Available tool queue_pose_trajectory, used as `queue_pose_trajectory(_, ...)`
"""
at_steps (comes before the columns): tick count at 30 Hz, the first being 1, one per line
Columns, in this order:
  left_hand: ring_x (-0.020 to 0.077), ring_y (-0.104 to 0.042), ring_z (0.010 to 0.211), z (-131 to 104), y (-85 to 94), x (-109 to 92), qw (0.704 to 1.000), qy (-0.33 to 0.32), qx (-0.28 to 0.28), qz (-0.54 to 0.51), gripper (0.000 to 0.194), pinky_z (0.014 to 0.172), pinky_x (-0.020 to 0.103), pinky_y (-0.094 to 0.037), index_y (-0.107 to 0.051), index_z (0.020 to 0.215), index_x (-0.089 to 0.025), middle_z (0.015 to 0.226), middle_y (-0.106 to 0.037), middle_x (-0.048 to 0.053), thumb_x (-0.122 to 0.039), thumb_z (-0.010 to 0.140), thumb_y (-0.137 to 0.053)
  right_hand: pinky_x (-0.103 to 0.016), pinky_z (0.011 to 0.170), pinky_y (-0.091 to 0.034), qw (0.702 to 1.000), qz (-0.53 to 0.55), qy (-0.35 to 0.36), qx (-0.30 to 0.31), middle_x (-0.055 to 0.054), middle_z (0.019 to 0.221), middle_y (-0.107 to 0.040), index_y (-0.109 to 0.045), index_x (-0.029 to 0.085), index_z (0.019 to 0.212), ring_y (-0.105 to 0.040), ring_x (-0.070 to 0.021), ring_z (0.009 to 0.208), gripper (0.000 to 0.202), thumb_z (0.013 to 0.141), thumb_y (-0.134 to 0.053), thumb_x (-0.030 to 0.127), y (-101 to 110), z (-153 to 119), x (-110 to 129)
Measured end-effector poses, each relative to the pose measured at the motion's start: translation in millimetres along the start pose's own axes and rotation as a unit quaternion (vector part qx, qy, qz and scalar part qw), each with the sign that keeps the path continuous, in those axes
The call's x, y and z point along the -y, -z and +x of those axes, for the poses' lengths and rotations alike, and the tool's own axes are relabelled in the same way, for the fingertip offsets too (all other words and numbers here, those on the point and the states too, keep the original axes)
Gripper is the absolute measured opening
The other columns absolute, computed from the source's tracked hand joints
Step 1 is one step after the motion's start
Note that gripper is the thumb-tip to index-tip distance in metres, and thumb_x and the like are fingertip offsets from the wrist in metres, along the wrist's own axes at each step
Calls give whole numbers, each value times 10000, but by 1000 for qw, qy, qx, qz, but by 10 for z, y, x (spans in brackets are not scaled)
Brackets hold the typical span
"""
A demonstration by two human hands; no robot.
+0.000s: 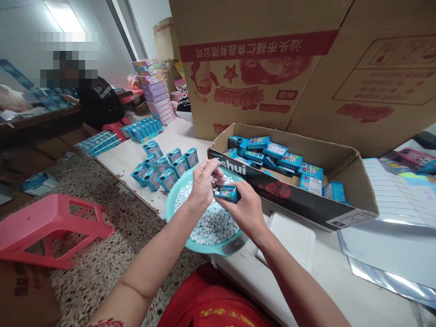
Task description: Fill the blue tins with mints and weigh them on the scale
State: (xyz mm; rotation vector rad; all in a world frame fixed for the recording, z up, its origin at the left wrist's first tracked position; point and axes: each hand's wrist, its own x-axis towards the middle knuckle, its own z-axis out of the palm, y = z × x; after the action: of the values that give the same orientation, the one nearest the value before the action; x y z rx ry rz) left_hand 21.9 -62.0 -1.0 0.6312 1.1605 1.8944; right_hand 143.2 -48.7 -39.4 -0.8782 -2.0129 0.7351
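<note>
Over a turquoise basin (175, 193) of small white and pale-blue candies (213, 229), both my hands work close together. My right hand (245, 204) grips a small blue candy box (227, 193), tilted with its end toward my left hand. My left hand (205, 179) has its fingers curled around a few candies (215, 180), right at the end of the box. Part of the left fingers' grip is hidden. Several similar blue boxes (168, 180) stand upright on the table to the left of the basin.
Behind the basin, a long cardboard carton (293, 190) holds several blue boxes. A white lid (289, 240) lies right of the basin. Large cartons (259, 68) rise behind. Stacked pink and purple boxes (158, 93) stand far left. A red stool (51, 222) and a seated person (100, 104) are leftward.
</note>
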Motion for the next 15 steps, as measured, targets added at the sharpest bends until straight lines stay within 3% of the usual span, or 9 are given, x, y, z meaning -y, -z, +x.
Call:
queue_pose_trajectory(7, 36, -375, 371, 26, -49, 33, 999, 33, 4, 32, 268, 368, 168, -213, -526, 694, -167, 498, -487, -56, -364, 677, -708, -319, 712, -437, 999, 8, -33, 39, -30, 872, -645, -655, 208, 866, -595, -218, 822, 224, 691, -770, 287, -28, 23, -1)
queue_pose_trajectory(11, 45, -372, 394, 107, 71, -35, 999, -21, 7, 43, 256, 388, 179, -225, -544, 749, -177, 524, -479, -58, -402, 717, -661, -303, 708, -450, 997, 72, -28, 25, -4, 846, -634, -666, 224, 880, -599, -192, 796, 250, 692, -783, 341, 147, -26, -1)
queue_pose_trajectory(13, 76, -439, 448, 230, 235, 25, 992, -41, -7, 122, 250, 434, 194, -308, -546, 782, -190, 570, -523, -39, -435, 767, -593, -306, 730, -462, 994, 106, -36, -15, -4, 868, -636, -665, 227, 924, -606, -186, 805, 294, 700, -783, 377, 267, -73, -35)
queue_pose_trajectory(15, 136, -548, 590, 373, 428, 185, 954, -41, 31, 296, 249, 561, 244, -426, -557, 780, -198, 651, -591, 0, -440, 813, -512, -315, 745, -471, 990, 125, -51, -51, -9, 886, -640, -664, 226, 949, -610, -187, 811, 326, 699, -782, 400, 363, -117, -95)
